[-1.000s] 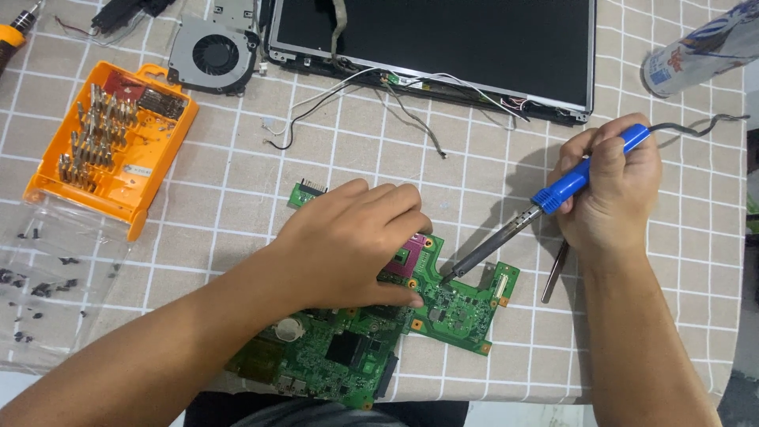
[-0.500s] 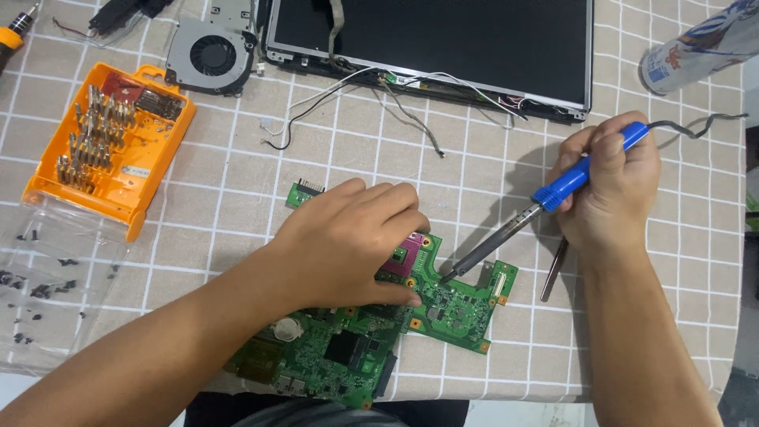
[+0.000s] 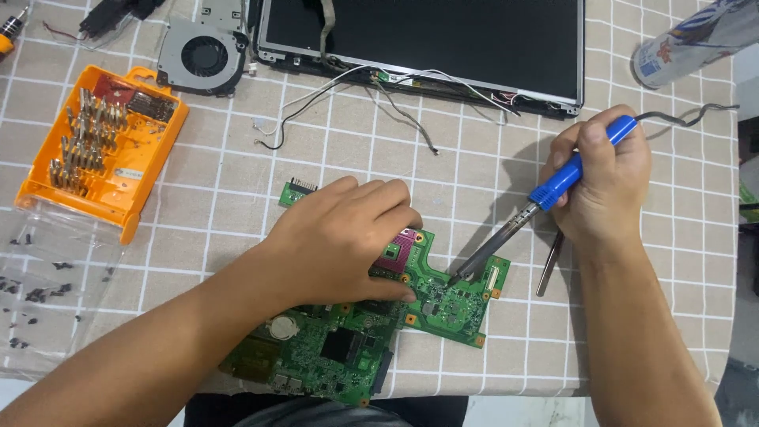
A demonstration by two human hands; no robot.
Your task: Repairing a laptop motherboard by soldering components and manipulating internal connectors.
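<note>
The left hand (image 3: 341, 241) lies flat, fingers together, pressing down on the green circuit board (image 3: 443, 304) on the checked tablecloth (image 3: 237, 205). The right hand (image 3: 605, 186) is clamped around a blue-handled soldering iron (image 3: 545, 198), its tip touching the board's right part.

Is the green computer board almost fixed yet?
Done: the laptop is apart, with screen panel and fan set aside. In hand: the left hand steadies the motherboard while the right hand touches the soldering iron to it. Left: everything is unassembled.
</note>
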